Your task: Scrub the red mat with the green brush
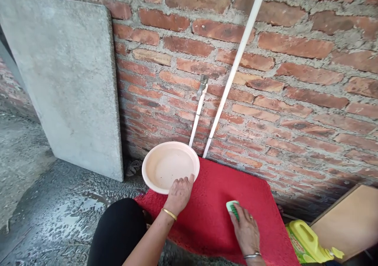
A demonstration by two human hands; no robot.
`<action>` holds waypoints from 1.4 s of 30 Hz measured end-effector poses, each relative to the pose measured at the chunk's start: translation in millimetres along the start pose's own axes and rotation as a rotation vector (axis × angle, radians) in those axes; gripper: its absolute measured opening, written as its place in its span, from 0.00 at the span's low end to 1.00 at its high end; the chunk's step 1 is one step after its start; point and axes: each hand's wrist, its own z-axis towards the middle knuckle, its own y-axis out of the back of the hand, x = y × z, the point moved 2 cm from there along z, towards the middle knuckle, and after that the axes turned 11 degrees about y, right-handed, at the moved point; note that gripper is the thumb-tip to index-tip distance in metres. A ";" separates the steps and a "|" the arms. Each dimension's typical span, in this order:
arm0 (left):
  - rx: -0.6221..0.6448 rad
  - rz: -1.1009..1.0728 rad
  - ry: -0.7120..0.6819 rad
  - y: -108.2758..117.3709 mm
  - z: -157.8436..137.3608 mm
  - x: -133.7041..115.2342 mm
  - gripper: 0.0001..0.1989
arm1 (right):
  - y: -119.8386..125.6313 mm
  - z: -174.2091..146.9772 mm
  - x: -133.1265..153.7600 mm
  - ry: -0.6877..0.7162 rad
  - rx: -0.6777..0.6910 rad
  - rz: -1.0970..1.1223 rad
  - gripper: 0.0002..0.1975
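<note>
A pale pink plastic basin (pixel 171 165) is at the left back of a red mat (pixel 218 187). My left hand (pixel 180 195), with a gold bangle at the wrist, closes round the basin's near right rim; its thumb side is hidden. Inside the basin only a few small dark specks show. My right hand (pixel 245 228) holds a scrub brush (pixel 232 207) with a pale back and green bristles, low over the mat's right part. Whether the brush touches the mat I cannot tell.
A brick wall (pixel 301 96) rises behind the mat, with a tap (pixel 203 85) and a white pipe (pixel 236 63). A stone slab (pixel 73 77) leans at left above wet concrete (pixel 67 214). At right lie a yellow jug (pixel 307 242) and a brown board (pixel 350 222).
</note>
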 end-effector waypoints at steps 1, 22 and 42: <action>0.003 -0.004 0.000 1.0 0.2 -0.1 0.25 | 2.8 -3.1 -16.0 -0.051 0.000 -0.021 0.28; 0.030 -0.039 0.016 8.0 2.5 -0.3 0.23 | -9.2 25.6 127.0 0.338 0.037 0.155 0.18; 0.026 -0.016 -0.006 11.4 1.8 3.0 0.23 | 4.7 19.2 175.7 0.388 0.072 0.222 0.16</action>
